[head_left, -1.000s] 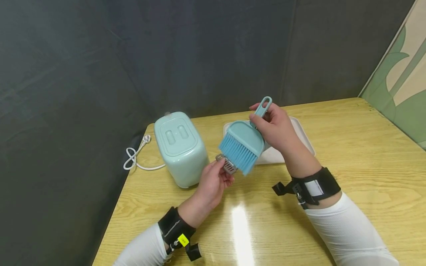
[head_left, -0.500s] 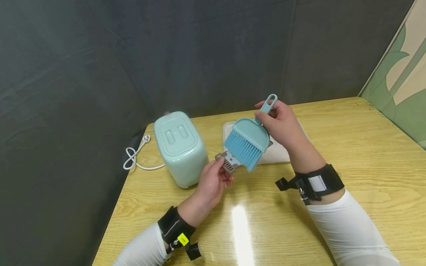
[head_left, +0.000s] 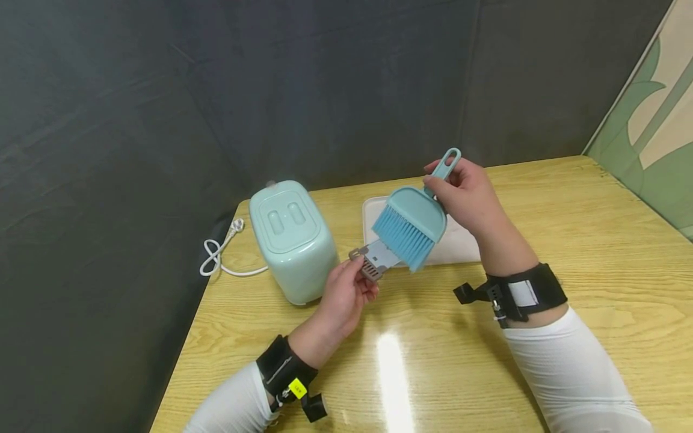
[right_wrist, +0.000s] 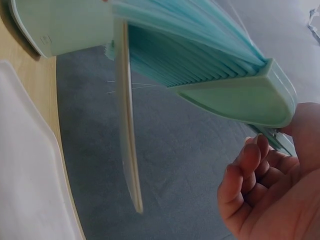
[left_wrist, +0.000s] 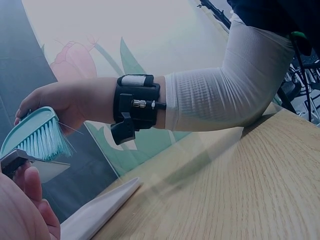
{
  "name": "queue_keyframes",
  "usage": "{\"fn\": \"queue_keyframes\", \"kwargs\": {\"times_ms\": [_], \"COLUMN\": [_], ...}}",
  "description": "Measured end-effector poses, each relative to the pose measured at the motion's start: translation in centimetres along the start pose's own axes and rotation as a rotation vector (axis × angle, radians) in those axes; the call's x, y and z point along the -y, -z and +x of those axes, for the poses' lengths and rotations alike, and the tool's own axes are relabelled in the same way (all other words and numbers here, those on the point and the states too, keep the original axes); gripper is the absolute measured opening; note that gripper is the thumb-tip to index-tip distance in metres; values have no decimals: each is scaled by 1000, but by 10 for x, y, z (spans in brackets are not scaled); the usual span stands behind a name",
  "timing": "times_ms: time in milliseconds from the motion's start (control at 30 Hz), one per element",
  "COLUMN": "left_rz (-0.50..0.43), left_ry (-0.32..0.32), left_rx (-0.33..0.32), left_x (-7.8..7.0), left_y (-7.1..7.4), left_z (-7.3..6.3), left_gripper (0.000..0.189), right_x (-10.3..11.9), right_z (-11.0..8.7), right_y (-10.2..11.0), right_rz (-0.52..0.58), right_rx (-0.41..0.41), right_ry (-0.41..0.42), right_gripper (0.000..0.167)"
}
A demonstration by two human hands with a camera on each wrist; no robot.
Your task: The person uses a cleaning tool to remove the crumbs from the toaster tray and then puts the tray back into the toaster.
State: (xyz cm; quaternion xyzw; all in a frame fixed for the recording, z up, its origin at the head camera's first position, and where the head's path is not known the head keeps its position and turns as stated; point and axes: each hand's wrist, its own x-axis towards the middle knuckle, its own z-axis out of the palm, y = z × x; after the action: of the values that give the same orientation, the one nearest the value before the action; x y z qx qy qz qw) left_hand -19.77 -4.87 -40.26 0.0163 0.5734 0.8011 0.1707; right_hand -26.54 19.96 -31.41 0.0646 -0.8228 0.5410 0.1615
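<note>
My left hand (head_left: 344, 294) pinches the slotted grey end of a thin, flat crumb tray (head_left: 381, 255). Its pale panel reaches up to the right, its far part hidden under the brush. In my right hand (head_left: 468, 195) is a small light-blue brush (head_left: 417, 211), gripped by its looped handle, bristles pointing down and left over the panel. From the right wrist, the crumb tray (right_wrist: 129, 150) appears edge-on beside the bristles (right_wrist: 200, 55). The left wrist view has the brush (left_wrist: 37, 132) just above the tray's grey end. Left of both hands stands a mint-green toaster (head_left: 292, 240).
A shallow white tray (head_left: 373, 209) lies on the wooden table (head_left: 585, 228) behind the brush. The toaster's white cord and plug (head_left: 219, 255) lie at the table's left edge. A dark curtain (head_left: 346, 90) hangs behind the table.
My right hand has moved the brush up and to the right along the crumb tray, uncovering more of its pale panel. The left hand has stayed nearly still.
</note>
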Motion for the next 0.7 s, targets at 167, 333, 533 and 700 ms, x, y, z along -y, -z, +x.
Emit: {"fn": "queue_keyframes", "kwargs": {"times_ms": [167,333,533,700], "left_rz": [5,0,-7,-7], "left_ry": [7,16,15,0], "left_rx": [-9,-21,-34,-34], "left_x": [0,1,3,3], "left_y": [1,2,3,4], "left_z": [1,3,5,5], "left_gripper": [46,46,45,44], "right_x": [-2,-4,-4,-4], "right_z": [2,3,5,6], "right_y": [3,6,12,16], "right_rz": [-13,-42,-54,-70], "right_rx": [-9,-25,-46,-64], "right_ry": [-1,-6,-25,-36], "right_gripper": [32,32,34,37]}}
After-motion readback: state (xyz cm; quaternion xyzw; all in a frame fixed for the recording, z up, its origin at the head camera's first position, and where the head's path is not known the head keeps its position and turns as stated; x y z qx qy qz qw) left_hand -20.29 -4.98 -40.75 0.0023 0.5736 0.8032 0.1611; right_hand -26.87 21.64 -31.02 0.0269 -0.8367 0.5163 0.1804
